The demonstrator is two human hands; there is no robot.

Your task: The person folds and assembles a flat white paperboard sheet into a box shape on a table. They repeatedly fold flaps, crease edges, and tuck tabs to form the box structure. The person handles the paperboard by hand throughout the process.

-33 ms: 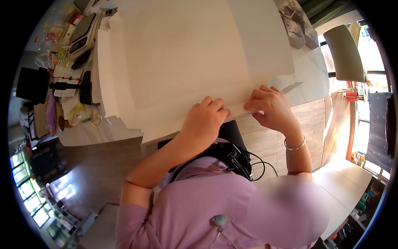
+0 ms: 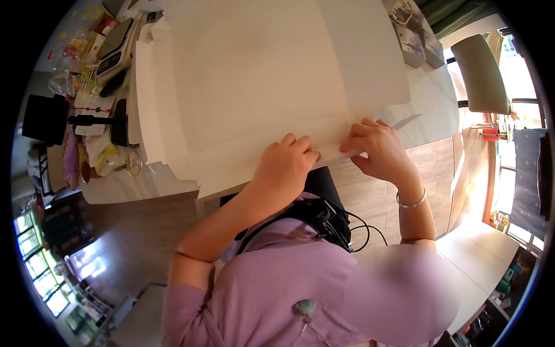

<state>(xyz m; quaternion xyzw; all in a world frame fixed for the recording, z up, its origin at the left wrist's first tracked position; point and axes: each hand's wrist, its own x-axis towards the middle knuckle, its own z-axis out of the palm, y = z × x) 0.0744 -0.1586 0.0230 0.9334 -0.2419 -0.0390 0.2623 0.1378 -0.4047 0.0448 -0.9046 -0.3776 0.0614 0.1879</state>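
A large off-white sheet of paper or thin card [image 2: 254, 75] with crease lines and cut flaps covers most of the table. Its near edge hangs slightly past the table's front. My left hand [image 2: 287, 168] is closed on that near edge, fingers curled over the top. To its right, my right hand [image 2: 376, 147] pinches the same edge, thumb below and fingers above. Between the two hands a narrow strip of the edge is turned up. A cut flap [image 2: 406, 121] juts out to the right of my right hand.
Along the left of the marble-patterned table [image 2: 433, 115] are a kitchen scale [image 2: 110, 63], a black stand [image 2: 95, 120] and plastic-wrapped odds and ends. Small patterned boxes [image 2: 409, 46] sit at the far right, near a chair [image 2: 478, 75]. A black cable [image 2: 367, 222] loops at my waist.
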